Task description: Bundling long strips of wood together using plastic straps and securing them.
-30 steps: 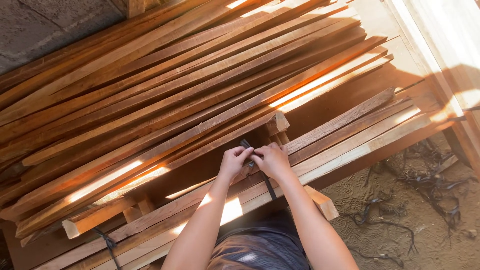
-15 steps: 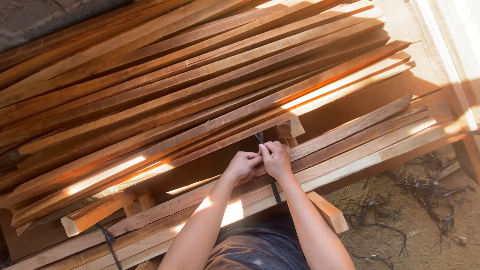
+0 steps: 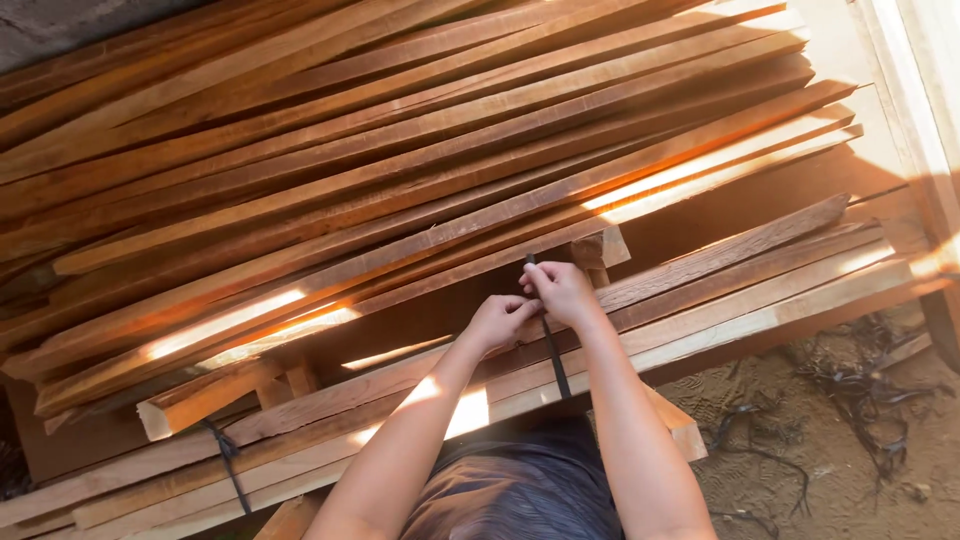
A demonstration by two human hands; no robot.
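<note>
A black strap (image 3: 553, 352) runs over a low bundle of long wooden planks (image 3: 760, 285) in front of me. My right hand (image 3: 560, 290) is closed on the strap's upper end, near a short wooden block (image 3: 598, 250). My left hand (image 3: 497, 322) sits just beside it, fingers curled at the same spot on the strap. Both forearms reach forward from the bottom of the view. Whether the strap is knotted under my fingers is hidden.
A big stack of long reddish wooden slats (image 3: 400, 160) lies above the bundle, slanting up to the right. A second black strap (image 3: 228, 462) binds the bundle at lower left. Dirt ground with dark strap scraps (image 3: 850, 400) lies at right. A pale wooden frame (image 3: 915, 90) stands far right.
Both hands stay together on the strap and have shifted slightly up and right in view. The camera has tilted a little, so the planks sit lower.
</note>
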